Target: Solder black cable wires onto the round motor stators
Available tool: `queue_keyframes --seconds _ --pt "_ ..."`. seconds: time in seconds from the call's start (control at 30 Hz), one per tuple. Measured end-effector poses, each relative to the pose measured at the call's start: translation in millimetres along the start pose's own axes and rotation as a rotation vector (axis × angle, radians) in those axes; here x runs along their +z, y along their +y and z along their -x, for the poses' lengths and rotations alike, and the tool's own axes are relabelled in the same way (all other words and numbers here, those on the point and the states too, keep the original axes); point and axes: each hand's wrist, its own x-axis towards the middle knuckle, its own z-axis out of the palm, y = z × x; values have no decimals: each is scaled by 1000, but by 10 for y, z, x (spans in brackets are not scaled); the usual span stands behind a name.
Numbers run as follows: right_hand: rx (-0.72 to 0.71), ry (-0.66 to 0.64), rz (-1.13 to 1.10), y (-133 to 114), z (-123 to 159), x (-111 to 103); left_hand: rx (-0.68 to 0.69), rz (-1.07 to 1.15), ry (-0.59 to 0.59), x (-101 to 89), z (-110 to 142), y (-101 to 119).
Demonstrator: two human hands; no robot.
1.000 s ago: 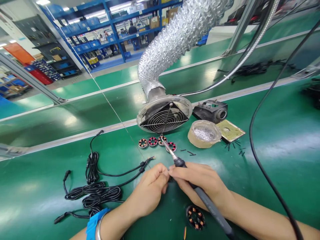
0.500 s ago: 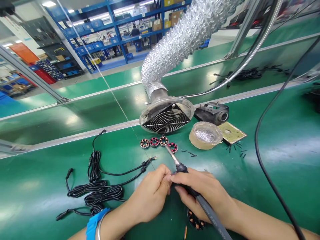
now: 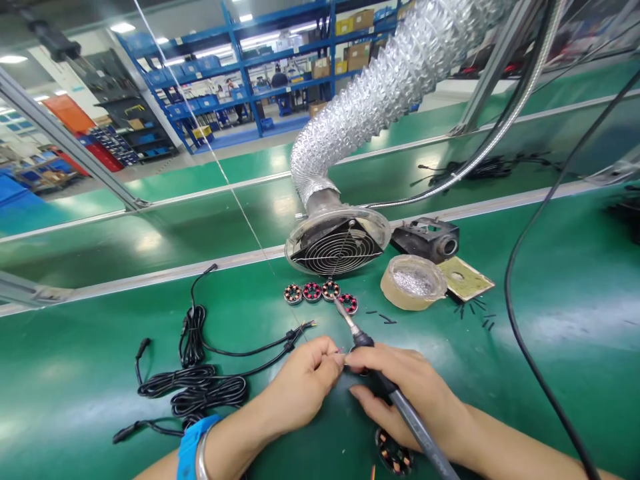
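Note:
My right hand [image 3: 417,397] is wrapped around a soldering iron [image 3: 413,423], whose metal tip points up and away, in line with the small round motor stators [image 3: 312,291] in a row. My left hand [image 3: 307,380] is closed in a pinch just left of the iron's grip, fingertips meeting those of my right hand. A tiny pinkish bit shows at the pinch, too small to name. Below my right hand lies a larger stator [image 3: 393,453] with copper windings, partly covered by the hand.
Coiled black cables [image 3: 210,393] lie left on the green table [image 3: 280,453]. A fume extractor hood [image 3: 337,243] on a silver duct [image 3: 360,100] hangs behind the stators. Right of it are a round tub [image 3: 414,283], a yellow sponge tray [image 3: 465,279] and a black iron stand [image 3: 425,238].
The camera view has tilted up slightly. My hands stay together, with the right fingers parted a little more below the iron.

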Motion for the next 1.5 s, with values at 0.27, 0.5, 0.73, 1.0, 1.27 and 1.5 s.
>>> queue_keyframes --seconds 0.27,0.5,0.73,1.0,1.27,1.5 --pt "131 1 -127 13 -91 -18 -22 15 19 16 -15 -10" --pt "-4 -22 -23 38 -59 -29 -11 -24 54 25 -43 -46" --pt "-4 71 -12 11 -56 -197 -23 -15 80 64 -31 -24" --pt "55 10 -136 -76 2 -532 -39 -31 69 66 -1 9" --pt "52 -46 -198 -111 -52 -551 -36 -47 58 66 -12 13" --pt "58 -46 -212 -105 -25 -545 -12 -89 59 60 -5 -23"
